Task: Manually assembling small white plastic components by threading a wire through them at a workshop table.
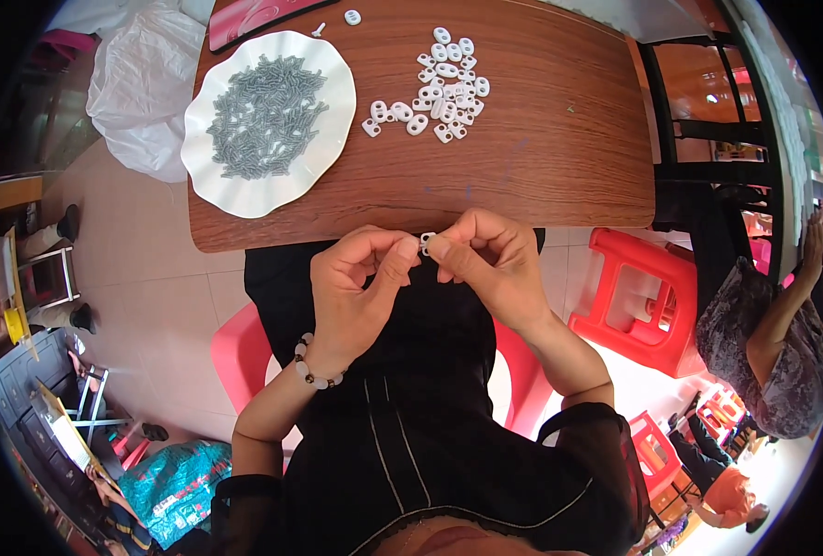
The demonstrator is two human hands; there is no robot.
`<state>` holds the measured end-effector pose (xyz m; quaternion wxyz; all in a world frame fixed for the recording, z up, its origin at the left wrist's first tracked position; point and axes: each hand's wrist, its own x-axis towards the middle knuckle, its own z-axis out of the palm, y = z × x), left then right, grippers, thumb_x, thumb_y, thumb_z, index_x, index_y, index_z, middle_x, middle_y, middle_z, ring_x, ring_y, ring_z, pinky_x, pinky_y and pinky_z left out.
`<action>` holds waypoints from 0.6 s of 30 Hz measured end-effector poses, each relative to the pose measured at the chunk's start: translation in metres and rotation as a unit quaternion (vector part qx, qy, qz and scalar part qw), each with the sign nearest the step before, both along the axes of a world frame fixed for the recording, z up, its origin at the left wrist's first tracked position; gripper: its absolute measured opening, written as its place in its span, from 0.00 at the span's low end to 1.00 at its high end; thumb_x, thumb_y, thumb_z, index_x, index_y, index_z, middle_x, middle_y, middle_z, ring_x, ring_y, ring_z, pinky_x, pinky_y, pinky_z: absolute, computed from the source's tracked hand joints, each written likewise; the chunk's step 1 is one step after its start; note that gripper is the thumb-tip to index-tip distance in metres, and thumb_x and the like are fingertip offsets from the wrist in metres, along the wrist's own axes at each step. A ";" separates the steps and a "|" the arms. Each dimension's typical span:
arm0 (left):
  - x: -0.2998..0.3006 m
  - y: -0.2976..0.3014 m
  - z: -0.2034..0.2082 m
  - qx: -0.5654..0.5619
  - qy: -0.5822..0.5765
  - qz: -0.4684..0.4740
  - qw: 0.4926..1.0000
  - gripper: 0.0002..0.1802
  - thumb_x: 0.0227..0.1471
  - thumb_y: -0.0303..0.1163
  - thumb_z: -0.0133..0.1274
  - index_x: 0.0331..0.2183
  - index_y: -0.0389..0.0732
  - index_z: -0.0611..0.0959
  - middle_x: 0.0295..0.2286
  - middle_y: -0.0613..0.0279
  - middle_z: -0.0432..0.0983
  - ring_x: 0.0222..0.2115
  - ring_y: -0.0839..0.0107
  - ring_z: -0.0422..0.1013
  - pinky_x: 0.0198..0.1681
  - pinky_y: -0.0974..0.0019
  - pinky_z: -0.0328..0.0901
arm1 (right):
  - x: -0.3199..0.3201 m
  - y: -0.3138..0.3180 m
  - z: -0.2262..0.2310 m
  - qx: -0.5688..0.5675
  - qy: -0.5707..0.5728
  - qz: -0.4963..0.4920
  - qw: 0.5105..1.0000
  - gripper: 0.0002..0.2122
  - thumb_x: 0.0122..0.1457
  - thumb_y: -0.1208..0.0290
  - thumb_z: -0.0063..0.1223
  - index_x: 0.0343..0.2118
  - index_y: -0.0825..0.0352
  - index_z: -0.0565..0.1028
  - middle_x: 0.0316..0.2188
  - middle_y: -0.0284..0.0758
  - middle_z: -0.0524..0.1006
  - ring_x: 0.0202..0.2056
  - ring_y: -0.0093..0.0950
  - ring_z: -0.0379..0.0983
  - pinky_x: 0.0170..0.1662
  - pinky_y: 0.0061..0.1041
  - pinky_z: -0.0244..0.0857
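Note:
Between my two hands, just off the table's near edge, is a small white two-hole cord lock [425, 240]. My left hand [356, 285] pinches its left side between thumb and forefinger. From the right, the thumb and forefinger of my right hand [493, 271] close on it and cover much of it. Farther off on the tabletop lies a loose pile of similar white cord lock pieces [446, 88]. To its left, a scalloped white plate [334, 139] holds a heap of small grey springs [265, 116].
The brown wooden table [559, 120] also bears a pink tray-like object [254, 20], a single white piece [352, 17] and a small white peg [319, 30]. A white plastic bag [143, 93] hangs left. Red stools [638, 306] and another person [763, 343] are at right.

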<state>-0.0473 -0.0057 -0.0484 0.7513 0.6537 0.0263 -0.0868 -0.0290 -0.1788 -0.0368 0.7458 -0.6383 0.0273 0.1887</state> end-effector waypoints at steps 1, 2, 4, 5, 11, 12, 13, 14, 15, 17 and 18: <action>0.000 0.001 0.000 -0.004 0.013 -0.006 1.000 0.08 0.55 0.26 0.54 0.34 0.29 0.81 0.27 0.61 0.76 0.24 0.81 0.70 0.27 0.78 0.64 | 0.000 0.000 0.000 -0.004 -0.001 0.006 1.000 0.04 0.57 0.76 0.56 0.27 0.70 0.76 0.23 0.30 0.77 0.24 0.15 0.71 0.28 0.15 0.65; 0.000 0.000 0.000 -0.004 0.013 -0.006 1.000 0.08 0.55 0.26 0.54 0.34 0.29 0.81 0.27 0.61 0.76 0.24 0.81 0.70 0.27 0.78 0.64 | -0.001 -0.001 0.000 -0.005 -0.001 0.005 1.000 0.04 0.57 0.76 0.56 0.27 0.70 0.76 0.23 0.30 0.77 0.24 0.15 0.71 0.28 0.15 0.65; 0.000 -0.001 0.001 -0.006 0.030 -0.002 1.000 0.08 0.55 0.26 0.54 0.33 0.30 0.81 0.25 0.62 0.75 0.22 0.81 0.68 0.25 0.79 0.63 | -0.002 -0.001 -0.001 0.010 0.009 0.012 1.000 0.04 0.57 0.76 0.56 0.28 0.70 0.76 0.24 0.31 0.77 0.24 0.15 0.71 0.29 0.15 0.65; 0.000 -0.001 0.001 -0.007 0.030 -0.002 1.000 0.08 0.55 0.26 0.54 0.33 0.30 0.81 0.25 0.62 0.75 0.22 0.81 0.68 0.25 0.79 0.63 | -0.002 -0.002 -0.001 0.010 0.008 0.012 1.000 0.04 0.57 0.76 0.56 0.28 0.70 0.76 0.24 0.31 0.77 0.24 0.15 0.71 0.29 0.15 0.65; 0.003 -0.002 -0.001 -0.006 0.039 -0.004 0.999 0.08 0.55 0.27 0.55 0.32 0.30 0.81 0.24 0.63 0.76 0.20 0.82 0.67 0.24 0.79 0.62 | 0.001 -0.002 -0.003 -0.001 0.011 0.016 1.000 0.04 0.57 0.76 0.56 0.28 0.70 0.76 0.25 0.31 0.77 0.24 0.15 0.71 0.29 0.15 0.66; 0.004 -0.002 0.000 -0.010 0.047 -0.009 0.999 0.08 0.55 0.28 0.55 0.32 0.30 0.81 0.24 0.63 0.76 0.20 0.83 0.67 0.24 0.79 0.62 | 0.002 -0.003 -0.005 -0.005 0.007 0.013 1.000 0.04 0.57 0.76 0.56 0.28 0.70 0.76 0.25 0.31 0.77 0.24 0.15 0.71 0.29 0.15 0.65; 0.005 -0.002 0.001 -0.012 0.054 -0.013 0.998 0.09 0.55 0.28 0.55 0.32 0.31 0.81 0.25 0.63 0.76 0.20 0.83 0.67 0.24 0.80 0.62 | 0.002 -0.003 -0.006 -0.008 0.001 0.011 1.000 0.04 0.57 0.76 0.56 0.28 0.70 0.76 0.24 0.30 0.77 0.24 0.15 0.71 0.29 0.15 0.65; 0.007 -0.002 0.003 -0.011 0.050 -0.014 0.999 0.09 0.55 0.28 0.55 0.32 0.31 0.81 0.25 0.63 0.76 0.20 0.83 0.67 0.24 0.80 0.62 | 0.002 -0.003 -0.004 -0.008 -0.003 0.011 1.000 0.04 0.57 0.76 0.56 0.28 0.70 0.76 0.24 0.30 0.77 0.24 0.15 0.71 0.29 0.15 0.65; 0.009 -0.002 0.007 -0.011 0.047 -0.015 0.999 0.08 0.55 0.28 0.55 0.34 0.31 0.81 0.26 0.63 0.76 0.21 0.83 0.67 0.24 0.80 0.62 | 0.003 -0.004 -0.002 -0.009 -0.005 -0.002 1.000 0.04 0.57 0.76 0.56 0.28 0.69 0.76 0.24 0.30 0.77 0.24 0.14 0.71 0.28 0.14 0.64; 0.016 -0.002 0.012 -0.011 0.044 -0.016 0.999 0.09 0.54 0.28 0.56 0.35 0.32 0.80 0.27 0.63 0.76 0.21 0.83 0.68 0.24 0.80 0.62 | 0.005 -0.005 0.002 -0.009 -0.005 -0.015 1.000 0.04 0.57 0.76 0.56 0.28 0.69 0.76 0.23 0.29 0.76 0.23 0.14 0.70 0.28 0.14 0.63; 0.023 -0.002 0.014 0.062 -0.021 -0.008 0.998 0.08 0.54 0.27 0.55 0.35 0.32 0.79 0.29 0.64 0.75 0.23 0.83 0.68 0.26 0.79 0.63 | 0.006 -0.008 0.004 -0.004 -0.012 -0.031 0.999 0.04 0.57 0.75 0.56 0.28 0.69 0.76 0.22 0.29 0.76 0.23 0.13 0.70 0.27 0.13 0.62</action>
